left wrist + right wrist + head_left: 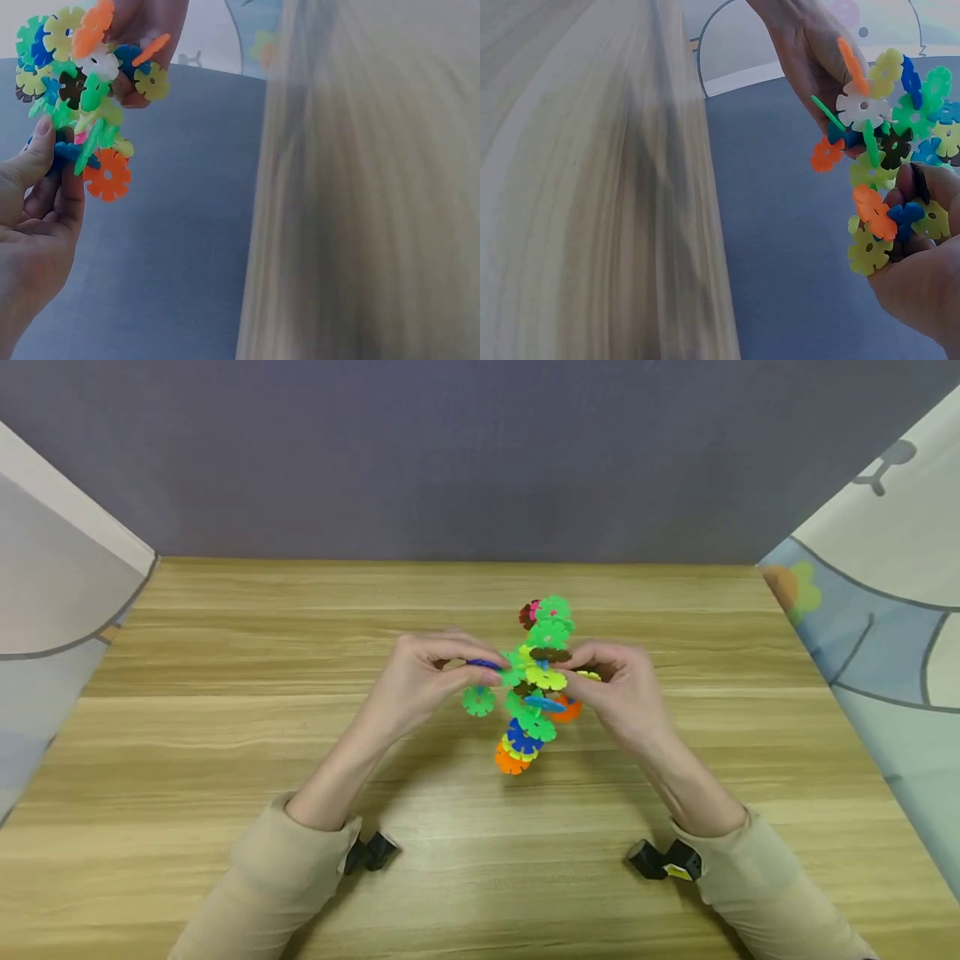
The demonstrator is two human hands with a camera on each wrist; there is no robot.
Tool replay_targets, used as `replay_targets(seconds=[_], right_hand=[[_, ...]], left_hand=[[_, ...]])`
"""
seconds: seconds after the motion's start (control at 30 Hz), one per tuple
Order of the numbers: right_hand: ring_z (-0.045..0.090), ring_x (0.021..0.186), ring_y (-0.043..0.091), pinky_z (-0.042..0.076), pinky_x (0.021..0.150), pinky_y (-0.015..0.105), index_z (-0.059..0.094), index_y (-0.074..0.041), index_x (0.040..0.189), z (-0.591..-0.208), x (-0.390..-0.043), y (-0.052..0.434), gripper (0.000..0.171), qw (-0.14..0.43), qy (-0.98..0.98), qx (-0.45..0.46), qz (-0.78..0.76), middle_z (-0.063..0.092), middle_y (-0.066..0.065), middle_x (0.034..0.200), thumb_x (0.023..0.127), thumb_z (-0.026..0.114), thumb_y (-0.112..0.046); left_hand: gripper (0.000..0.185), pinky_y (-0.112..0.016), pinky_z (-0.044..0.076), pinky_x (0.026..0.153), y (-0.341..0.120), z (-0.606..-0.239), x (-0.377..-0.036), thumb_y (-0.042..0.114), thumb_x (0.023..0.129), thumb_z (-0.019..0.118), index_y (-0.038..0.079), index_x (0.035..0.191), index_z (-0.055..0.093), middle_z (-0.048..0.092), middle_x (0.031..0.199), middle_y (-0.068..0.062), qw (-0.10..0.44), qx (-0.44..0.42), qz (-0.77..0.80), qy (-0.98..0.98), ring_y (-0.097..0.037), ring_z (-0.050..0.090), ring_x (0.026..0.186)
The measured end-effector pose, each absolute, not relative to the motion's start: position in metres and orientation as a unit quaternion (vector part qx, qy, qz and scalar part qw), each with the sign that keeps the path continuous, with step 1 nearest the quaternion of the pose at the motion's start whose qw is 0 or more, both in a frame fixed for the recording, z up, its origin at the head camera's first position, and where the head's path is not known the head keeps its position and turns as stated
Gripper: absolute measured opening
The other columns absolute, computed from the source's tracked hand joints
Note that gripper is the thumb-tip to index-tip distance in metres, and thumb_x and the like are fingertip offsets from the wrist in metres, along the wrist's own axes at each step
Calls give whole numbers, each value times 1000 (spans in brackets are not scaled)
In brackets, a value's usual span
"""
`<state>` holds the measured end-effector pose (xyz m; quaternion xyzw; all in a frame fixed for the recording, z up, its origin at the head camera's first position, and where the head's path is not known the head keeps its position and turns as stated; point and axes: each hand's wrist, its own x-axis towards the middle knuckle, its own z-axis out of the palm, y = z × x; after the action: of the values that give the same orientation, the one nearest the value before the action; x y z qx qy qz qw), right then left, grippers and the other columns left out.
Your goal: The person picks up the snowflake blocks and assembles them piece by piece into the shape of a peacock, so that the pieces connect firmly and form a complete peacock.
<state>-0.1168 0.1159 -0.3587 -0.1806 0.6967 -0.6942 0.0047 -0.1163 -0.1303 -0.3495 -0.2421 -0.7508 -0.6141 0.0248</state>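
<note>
Both hands hold up one model of interlocked plastic snowflake discs [551, 631], coloured green, yellow, blue, orange, brown, white and pink. On its left side, my left hand [423, 681] pinches a dark blue disc [483, 664] between thumb and fingers. My right hand [622, 689] grips the opposite side near a brown disc [551, 654]; its fingertips are partly hidden behind discs. An orange disc [512, 758] forms the end nearest the person. In the left wrist view, another orange disc [107, 175] projects beside the left fingers. A white disc [861, 106] shows in the right wrist view.
Beneath the hands lies a wood-grain table [225, 735]. A grey panel [450, 460] stands along its back edge, with printed panels [892, 635] at the sides. Small black devices [375, 852] sit at both wrists, by the beige sleeves [288, 868].
</note>
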Motion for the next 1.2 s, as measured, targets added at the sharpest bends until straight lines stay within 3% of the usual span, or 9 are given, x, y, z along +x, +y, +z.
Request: replay_targets(seconds=[0.23,0.47,0.7,1.2], right_hand=[[66,74,6,58,65,18,78,-16,82,-352,-115,117,32,-3,697,-176,-695,76,-6,85,88,67,13],[69,86,11,59,69,20,78,-18,82,-350,-115,117,37,11,674,-149,-724,79,-4,93,88,64,15],[72,96,14,60,73,20,79,-15,85,-350,-117,117,34,20,664,-161,-730,80,-1,98,89,64,15],[64,73,9,57,64,20,78,-16,82,-351,-114,116,27,16,700,-159,-696,76,-5,84,90,68,8]], left_hand=[[12,-30,61,86,-134,-345,-117,3,87,80,4,98,81,80,100,-9,21,-254,-611,-749,-15,74,96],[14,-28,61,81,-136,-345,-117,2,85,80,4,100,81,80,99,-10,28,-246,-613,-750,-16,74,93],[15,-34,62,87,-134,-345,-117,-1,86,79,1,100,80,79,100,-12,33,-254,-619,-742,-16,74,95],[11,-28,60,83,-130,-346,-117,4,85,81,6,97,82,81,99,-7,33,-251,-606,-754,-14,73,96]])
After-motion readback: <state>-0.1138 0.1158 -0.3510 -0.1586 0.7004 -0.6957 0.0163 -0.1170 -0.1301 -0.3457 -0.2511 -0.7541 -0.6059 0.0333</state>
